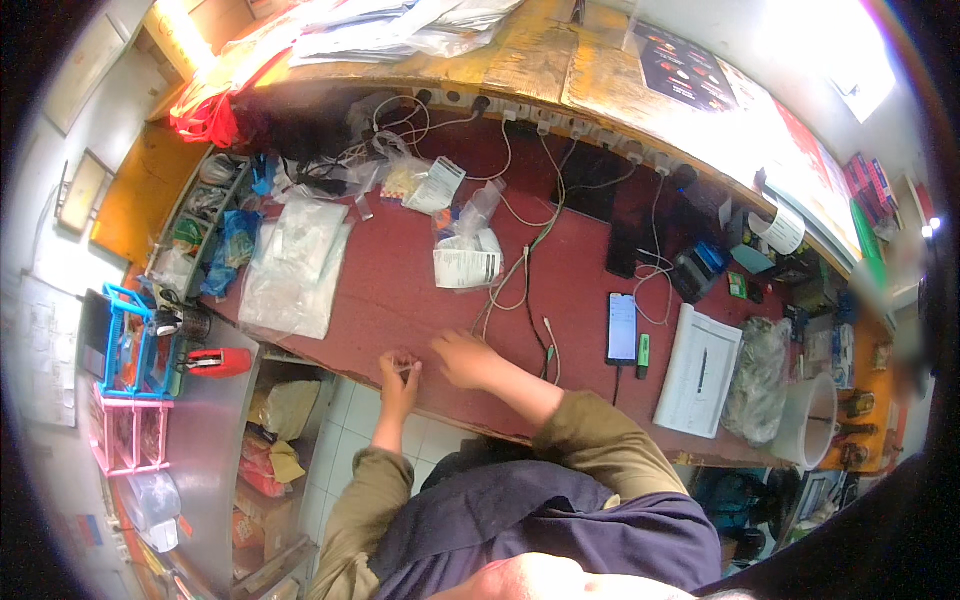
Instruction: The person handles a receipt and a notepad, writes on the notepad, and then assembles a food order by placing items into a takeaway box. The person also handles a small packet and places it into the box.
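Note:
My left hand (pixel 398 382) is at the front edge of the dark red tabletop (pixel 390 310). Its thumb and fingers close on something small and pale, too small to make out. To its right, my right hand (pixel 463 358) rests low over the table, fingers apart and pointing left, with nothing visible in them. Beyond the hands lie small clear plastic bags with a printed paper slip (pixel 467 268). Left of them is a stack of clear plastic bags (pixel 296 270). White and dark cables (pixel 524 280) run down the table just beyond my right hand.
A lit phone (pixel 621 328), a green highlighter (pixel 643 354) and an open notebook (pixel 698 372) with a pen lie to the right. Past these are a crumpled plastic bag (pixel 759 375) and a white bin (pixel 806 420). A red stapler (pixel 220 362) and blue rack (pixel 140 340) stand left.

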`<state>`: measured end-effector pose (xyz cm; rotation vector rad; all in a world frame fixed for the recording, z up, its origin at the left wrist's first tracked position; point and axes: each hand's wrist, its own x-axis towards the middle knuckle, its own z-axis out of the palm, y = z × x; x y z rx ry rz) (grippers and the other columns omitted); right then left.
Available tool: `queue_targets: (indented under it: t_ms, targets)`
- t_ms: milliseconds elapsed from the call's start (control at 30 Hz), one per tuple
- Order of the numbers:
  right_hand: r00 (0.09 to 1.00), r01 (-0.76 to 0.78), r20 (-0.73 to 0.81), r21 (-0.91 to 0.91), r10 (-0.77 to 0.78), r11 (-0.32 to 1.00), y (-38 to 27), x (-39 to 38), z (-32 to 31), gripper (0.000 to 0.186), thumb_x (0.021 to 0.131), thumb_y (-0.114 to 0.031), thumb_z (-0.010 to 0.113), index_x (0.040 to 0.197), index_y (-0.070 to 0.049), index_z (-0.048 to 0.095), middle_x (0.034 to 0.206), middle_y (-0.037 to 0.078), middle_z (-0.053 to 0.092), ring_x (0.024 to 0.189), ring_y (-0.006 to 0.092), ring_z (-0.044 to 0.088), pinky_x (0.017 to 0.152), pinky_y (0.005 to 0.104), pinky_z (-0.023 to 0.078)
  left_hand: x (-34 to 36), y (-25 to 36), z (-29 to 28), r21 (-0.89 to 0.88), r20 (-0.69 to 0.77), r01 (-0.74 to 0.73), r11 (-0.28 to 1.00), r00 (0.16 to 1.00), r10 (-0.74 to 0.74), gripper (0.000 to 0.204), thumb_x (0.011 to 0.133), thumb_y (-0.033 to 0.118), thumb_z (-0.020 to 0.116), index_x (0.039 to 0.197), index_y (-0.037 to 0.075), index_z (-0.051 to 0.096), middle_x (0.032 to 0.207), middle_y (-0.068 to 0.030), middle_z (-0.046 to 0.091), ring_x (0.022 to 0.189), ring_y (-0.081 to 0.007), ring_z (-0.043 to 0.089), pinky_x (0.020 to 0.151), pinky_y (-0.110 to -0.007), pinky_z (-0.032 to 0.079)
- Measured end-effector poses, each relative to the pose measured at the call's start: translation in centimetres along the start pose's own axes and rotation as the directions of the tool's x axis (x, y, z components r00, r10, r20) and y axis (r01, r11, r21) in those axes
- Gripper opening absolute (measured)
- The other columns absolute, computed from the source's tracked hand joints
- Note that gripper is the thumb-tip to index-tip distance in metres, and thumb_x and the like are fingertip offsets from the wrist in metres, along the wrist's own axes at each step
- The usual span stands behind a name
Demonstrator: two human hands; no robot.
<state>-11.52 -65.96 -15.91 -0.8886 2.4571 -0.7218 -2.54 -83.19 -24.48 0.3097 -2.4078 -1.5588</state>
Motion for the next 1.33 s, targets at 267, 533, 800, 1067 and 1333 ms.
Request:
queue_targets:
  t_ms: [267,533,800,1067,1333]
  targets:
    - [0.926,-0.208,-0.377,-0.552,-0.019,0.808,7.8,9.5,2.3,0.036,0.089,-0.017,0.053,0.123,-0.007,0.061,0.138,0.01,0.051,0.145,0.0288,0.025,0.111,0.0624,0.024,3.6,-1.9,1.2,0.389,-0.05,-0.025,0.921,0.998,0.048,0.039,0.085,0.02,0.071,0.111,-0.003,0.052,0.102,-0.0191,0.056,0.097,-0.0354,0.055,0.086,-0.042,0.044]
    - [0.924,-0.248,-0.381,-0.545,0.027,0.801,8.6,4.2,5.9,0.054,0.089,-0.012,0.047,0.141,0.001,0.044,0.151,0.013,0.038,0.147,0.0266,0.022,0.117,0.0544,0.019,3.7,-1.5,1.5,0.319,-0.032,-0.06,0.946,0.997,0.074,0.037,0.086,0.02,0.069,0.109,-0.002,0.053,0.103,-0.02,0.054,0.099,-0.036,0.053,0.088,-0.044,0.042]
    - [0.85,-0.225,-0.527,-0.342,0.012,0.912,9.1,4.0,7.5,0.059,0.088,-0.009,0.044,0.145,0.003,0.036,0.154,0.015,0.034,0.143,0.0286,0.032,0.119,0.0475,0.02,4.0,-0.6,1.2,0.358,0.01,-0.078,0.93,0.997,0.08,0.038,0.084,0.021,0.069,0.108,-0.003,0.052,0.102,-0.0207,0.053,0.1,-0.0387,0.05,0.087,-0.046,0.04]
    - [0.898,-0.26,-0.431,-0.353,0.091,0.899,9.0,3.7,6.6,0.059,0.09,-0.01,0.043,0.147,-0.004,0.036,0.155,0.011,0.035,0.144,0.0242,0.031,0.118,0.0545,0.017,3.9,-0.5,1.6,0.389,-0.014,-0.061,0.919,0.997,0.073,0.043,0.083,0.025,0.07,0.109,-0.004,0.052,0.105,-0.0222,0.054,0.101,-0.0404,0.052,0.088,-0.047,0.041]
    - [0.946,-0.269,-0.277,-0.387,0.167,0.882,9.5,4.7,6.3,0.066,0.09,-0.012,0.05,0.152,-0.01,0.029,0.16,0.008,0.025,0.148,0.0229,0.024,0.114,0.067,0.009,4.0,-4.7,1.5,0.648,-0.015,-0.025,0.761,0.999,0.046,0.058,0.081,0.036,0.073,0.12,-0.002,0.053,0.11,-0.0249,0.057,0.109,-0.0419,0.052,0.091,-0.05,0.042]
